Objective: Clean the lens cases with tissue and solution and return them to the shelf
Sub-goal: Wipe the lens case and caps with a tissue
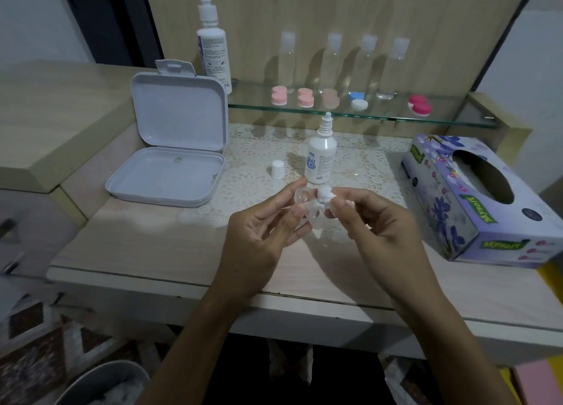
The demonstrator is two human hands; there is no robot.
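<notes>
My left hand (pixel 259 237) holds a clear, uncapped lens case (pixel 307 205) above the table. My right hand (pixel 374 222) pinches a small wad of white tissue (pixel 325 193) against one well of that case. Just behind them stands a small solution bottle (pixel 321 153) with its white cap (pixel 277 169) off beside it. On the glass shelf (pixel 380 113) lie several capped lens cases: pink ones (pixel 279 95), a blue-and-white one (pixel 358 100) and a red-and-white one (pixel 420 105).
An open grey plastic box (pixel 173 149) sits at the left. A purple tissue box (pixel 484 197) lies at the right. A tall solution bottle (pixel 213 45) and several clear bottles (pixel 365 66) stand on the shelf. A bin (pixel 103 386) is below left.
</notes>
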